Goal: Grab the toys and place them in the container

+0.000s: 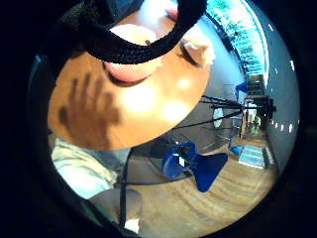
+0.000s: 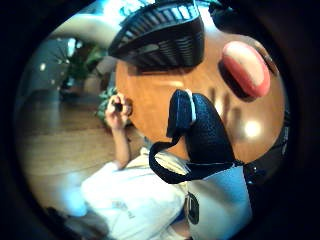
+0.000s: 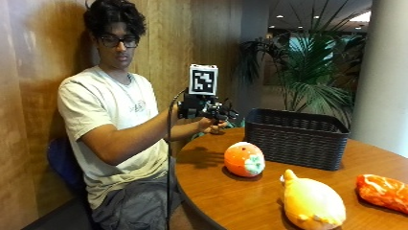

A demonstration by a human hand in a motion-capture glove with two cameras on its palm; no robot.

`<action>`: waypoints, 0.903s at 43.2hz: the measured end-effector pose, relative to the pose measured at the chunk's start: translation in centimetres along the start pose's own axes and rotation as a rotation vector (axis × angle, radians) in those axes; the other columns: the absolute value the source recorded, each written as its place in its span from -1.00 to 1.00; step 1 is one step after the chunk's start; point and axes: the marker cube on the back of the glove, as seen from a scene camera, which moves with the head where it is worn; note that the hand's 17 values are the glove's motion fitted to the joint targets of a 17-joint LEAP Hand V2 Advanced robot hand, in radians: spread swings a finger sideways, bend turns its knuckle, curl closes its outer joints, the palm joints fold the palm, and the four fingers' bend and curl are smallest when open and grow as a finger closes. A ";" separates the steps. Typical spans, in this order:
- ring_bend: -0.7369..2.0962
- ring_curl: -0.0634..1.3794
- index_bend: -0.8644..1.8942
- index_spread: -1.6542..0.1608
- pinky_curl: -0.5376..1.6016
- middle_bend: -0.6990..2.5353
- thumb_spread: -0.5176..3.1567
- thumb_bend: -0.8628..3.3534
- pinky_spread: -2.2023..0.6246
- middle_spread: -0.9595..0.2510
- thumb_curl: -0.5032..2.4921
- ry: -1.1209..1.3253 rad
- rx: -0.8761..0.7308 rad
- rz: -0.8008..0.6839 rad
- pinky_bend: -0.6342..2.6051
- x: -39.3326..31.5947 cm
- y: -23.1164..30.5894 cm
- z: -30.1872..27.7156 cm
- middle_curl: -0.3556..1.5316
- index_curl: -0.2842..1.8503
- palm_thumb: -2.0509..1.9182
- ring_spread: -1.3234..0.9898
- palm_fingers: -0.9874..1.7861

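The gloved right hand (image 3: 210,115) is up in the air over the edge of the round tabletop (image 3: 217,196), and its fingers are spread out and hold nothing. A round orange toy (image 3: 244,159) sits on the tabletop just beside the dark basket (image 3: 296,136). A yellow toy (image 3: 312,203) and a red-orange toy (image 3: 384,191) lie nearer the front.

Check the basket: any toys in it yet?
Cannot tell: the basket interior is hidden. Three toys lie on the table; the hand holds none.
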 end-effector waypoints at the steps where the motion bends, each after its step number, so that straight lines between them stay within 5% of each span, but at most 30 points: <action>1: -0.35 -0.90 -0.21 0.69 -0.41 -0.49 -0.47 -0.56 0.56 0.57 -0.65 0.003 -0.001 0.003 -0.31 0.1 0.0 0.0 -0.61 -0.69 0.07 0.14 -0.14; 16: -0.32 -0.80 -0.19 0.54 -0.29 -0.47 -0.03 -0.55 0.56 0.56 -0.58 0.033 0.020 0.005 -0.22 1.3 -0.3 1.1 -0.53 -0.55 0.07 0.12 -0.21; 39: -0.36 -0.71 -0.34 0.54 -0.16 -0.50 0.02 -0.55 0.57 0.61 -0.49 0.061 -0.143 0.161 -0.01 6.4 -8.0 6.0 -0.48 -0.58 0.12 0.15 -0.52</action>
